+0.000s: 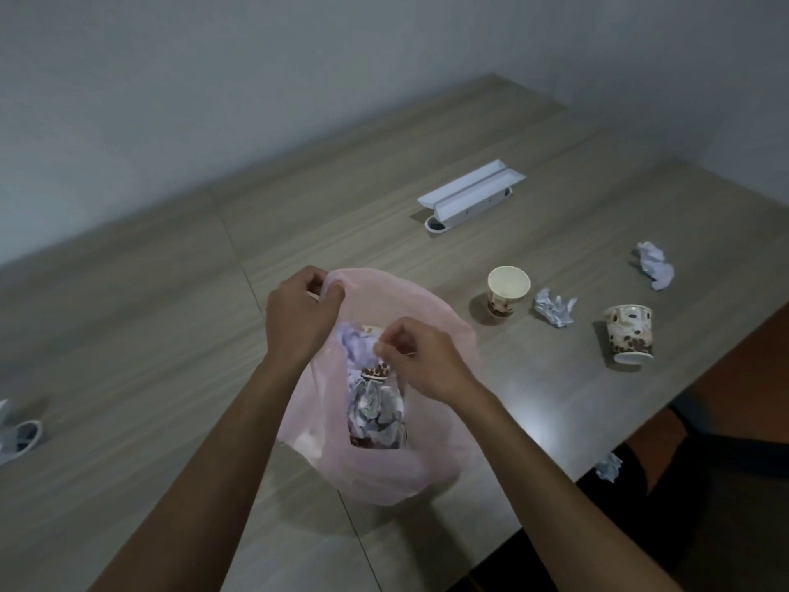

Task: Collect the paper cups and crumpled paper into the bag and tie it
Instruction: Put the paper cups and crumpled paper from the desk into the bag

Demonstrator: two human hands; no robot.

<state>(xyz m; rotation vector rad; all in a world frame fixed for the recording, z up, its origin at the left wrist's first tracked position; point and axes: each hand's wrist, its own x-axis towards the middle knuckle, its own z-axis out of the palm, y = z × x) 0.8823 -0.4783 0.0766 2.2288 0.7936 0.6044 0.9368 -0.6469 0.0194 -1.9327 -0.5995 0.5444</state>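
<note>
A thin pink plastic bag (431, 335) sits on the grey wood-grain table (149, 335) in front of the person, its mouth held open by both hands. The left hand (299, 311) pinches the far rim of the bag between curled fingers and thumb, while the right hand (420, 358) pinches the near rim, fingers bent round the thin film. Through the opening and the translucent wall, crumpled paper (363, 348) and at least one brown-patterned cup (375, 373) show inside the bag; how many cups lie in there is hard to make out. Still out on the table, to the right of the bag, an upright paper cup (507, 291) stands with its mouth open upward, a small crumpled wad (555, 307) lies just beside it, and a second patterned cup (630, 331) sits upside down nearer the table's edge. A larger crumpled paper ball (655, 265) lies farther back on the right. Another wad (609, 467) is seen past the table's near right edge, apparently lower than the tabletop. A white cable tray (469, 194) with raised flaps is set in the table farther back
</note>
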